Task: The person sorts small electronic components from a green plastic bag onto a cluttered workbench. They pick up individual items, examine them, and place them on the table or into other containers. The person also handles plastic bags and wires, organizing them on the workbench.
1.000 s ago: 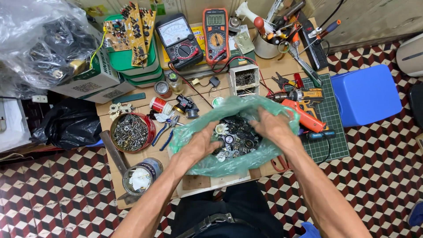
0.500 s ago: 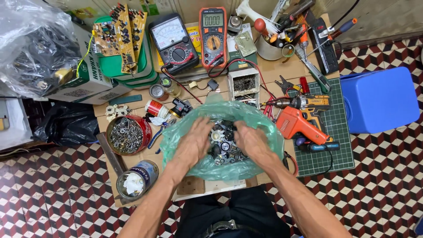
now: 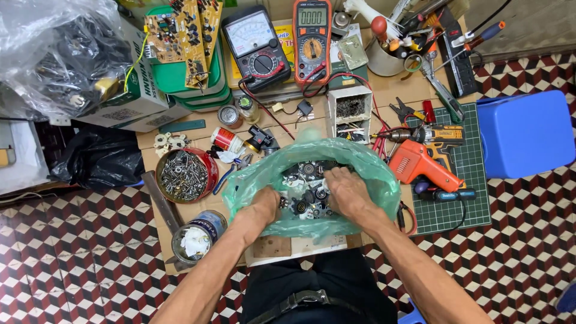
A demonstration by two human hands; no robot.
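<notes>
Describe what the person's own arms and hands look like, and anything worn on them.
Both forearms are bare from the bottom edge of the view to the wrists: no sleeves show. The left hand and the right hand wear no gloves, and no watch, band or ring can be made out. The arms look lean and sinewy. Dark trousers with a belt show below.

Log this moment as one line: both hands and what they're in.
left hand: inside green plastic bag, on small metal parts | right hand: inside bag, on parts | bag: open on workbench

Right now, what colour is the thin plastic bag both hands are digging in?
The thin plastic bag is see-through pale green, clearest in the head view.
</notes>
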